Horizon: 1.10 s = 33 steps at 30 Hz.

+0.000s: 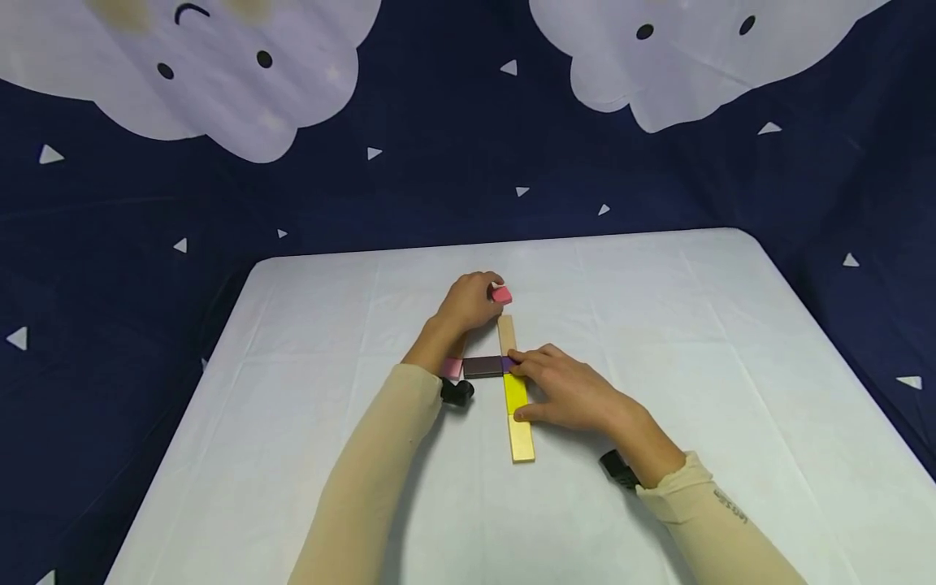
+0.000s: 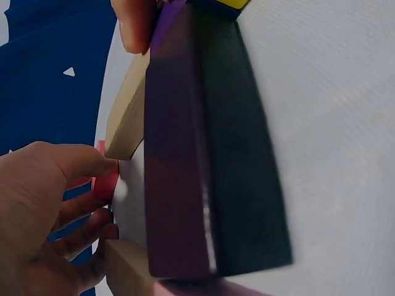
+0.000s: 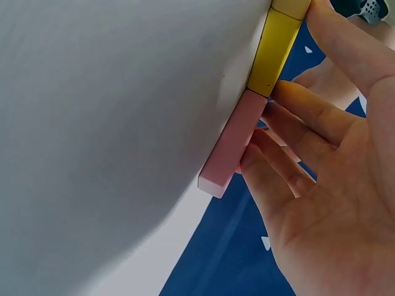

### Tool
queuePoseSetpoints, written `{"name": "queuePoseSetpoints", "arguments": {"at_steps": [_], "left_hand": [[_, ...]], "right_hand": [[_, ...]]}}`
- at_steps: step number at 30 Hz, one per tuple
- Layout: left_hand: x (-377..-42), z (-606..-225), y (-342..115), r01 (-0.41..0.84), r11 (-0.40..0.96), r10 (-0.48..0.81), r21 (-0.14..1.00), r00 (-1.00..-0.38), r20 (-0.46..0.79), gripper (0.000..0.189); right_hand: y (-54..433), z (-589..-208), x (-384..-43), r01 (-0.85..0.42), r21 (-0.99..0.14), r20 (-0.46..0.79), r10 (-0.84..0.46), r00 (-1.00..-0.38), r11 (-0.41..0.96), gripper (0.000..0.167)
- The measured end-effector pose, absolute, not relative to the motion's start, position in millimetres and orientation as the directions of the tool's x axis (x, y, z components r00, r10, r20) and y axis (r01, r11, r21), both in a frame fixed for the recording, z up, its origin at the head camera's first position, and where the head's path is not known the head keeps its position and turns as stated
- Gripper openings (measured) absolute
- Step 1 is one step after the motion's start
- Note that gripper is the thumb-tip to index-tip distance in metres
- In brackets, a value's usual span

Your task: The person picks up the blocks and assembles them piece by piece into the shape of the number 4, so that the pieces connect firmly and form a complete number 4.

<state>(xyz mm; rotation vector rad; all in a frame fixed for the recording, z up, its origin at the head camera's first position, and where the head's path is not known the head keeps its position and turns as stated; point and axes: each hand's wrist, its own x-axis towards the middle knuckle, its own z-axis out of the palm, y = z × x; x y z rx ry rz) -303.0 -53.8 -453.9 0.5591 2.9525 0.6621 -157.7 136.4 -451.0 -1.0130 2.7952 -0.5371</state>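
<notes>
Beyond the far end of a row of blocks, my left hand pinches a pinkish-red block between thumb and fingers. My right hand rests along the row's right side, fingertips on a purple block and thumb beside the joint of a yellow block and a pale yellow one. A beige block extends the row away from me. Leftward from the purple block runs a dark brown block, with a pink block at its end. In the right wrist view, another pink block lies by my fingers.
A wooden block lies under my left hand, mostly hidden in the head view. The white-covered table has a dark blue curtain with clouds and triangles behind it. Small black devices sit at both wrists.
</notes>
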Motion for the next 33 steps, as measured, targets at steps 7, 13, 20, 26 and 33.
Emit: {"name": "queuePoseSetpoints", "arguments": {"at_steps": [7, 13, 20, 26, 33], "left_hand": [[-297.4, -449.8, -57.4, 0.318, 0.848, 0.345, 0.425, -0.938, 0.012, 0.043], [-295.3, -450.7, -64.5, 0.274, 0.862, 0.306, 0.427, -0.952, -0.006, 0.044], [-295.3, -454.0, -73.4, 0.298, 0.86, 0.315, 0.414, -0.949, 0.029, 0.041], [-294.2, -454.5, -74.4, 0.326, 0.858, 0.341, 0.396, -0.939, 0.036, 0.041], [-288.5, -450.8, -82.1, 0.304, 0.863, 0.313, 0.404, -0.949, 0.045, 0.04]], "right_hand": [[134.7, -450.6, -157.6, -0.597, -0.366, 0.008, -0.639, -0.769, 0.714, 0.066], [133.1, -450.4, -157.7, -0.594, -0.369, 0.006, -0.638, -0.77, 0.714, 0.067], [133.5, -448.7, -156.6, -0.587, -0.364, -0.006, -0.632, -0.775, 0.723, 0.067], [138.1, -450.1, -154.6, -0.578, -0.361, -0.008, -0.622, -0.783, 0.732, 0.068], [137.1, -451.7, -155.6, -0.59, -0.359, 0.004, -0.631, -0.775, 0.723, 0.068]]}}
